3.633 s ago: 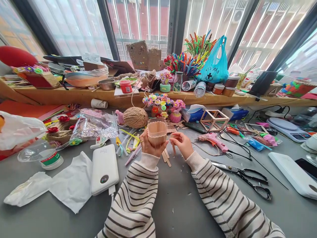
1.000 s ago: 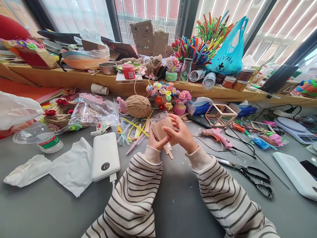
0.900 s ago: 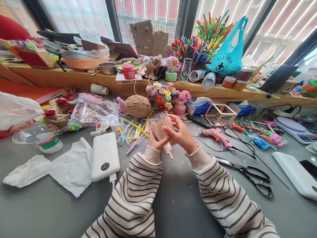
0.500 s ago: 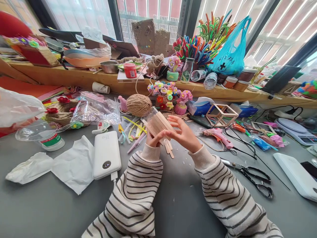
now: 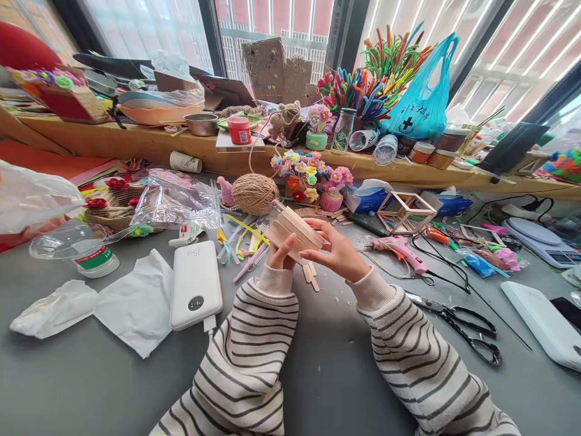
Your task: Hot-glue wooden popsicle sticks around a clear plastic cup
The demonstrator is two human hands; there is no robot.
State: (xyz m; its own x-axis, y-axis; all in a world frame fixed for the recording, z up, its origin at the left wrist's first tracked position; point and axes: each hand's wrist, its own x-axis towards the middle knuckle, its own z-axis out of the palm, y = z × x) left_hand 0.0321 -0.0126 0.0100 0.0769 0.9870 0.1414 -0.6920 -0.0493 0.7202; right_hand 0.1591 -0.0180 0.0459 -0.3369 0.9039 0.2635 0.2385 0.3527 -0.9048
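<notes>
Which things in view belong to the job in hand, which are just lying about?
Likely in use:
stick-covered clear container, in the left hand, with the right hand at its edge
loose wooden sticks below it
perhaps the pink glue gun, untouched

Seemingly lying about:
twine ball
white power bank
kitchen scale
blue bag

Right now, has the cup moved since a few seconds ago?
Yes: the cup has tipped, its stick-covered side now facing you, but stays right of the twine ball.
</notes>
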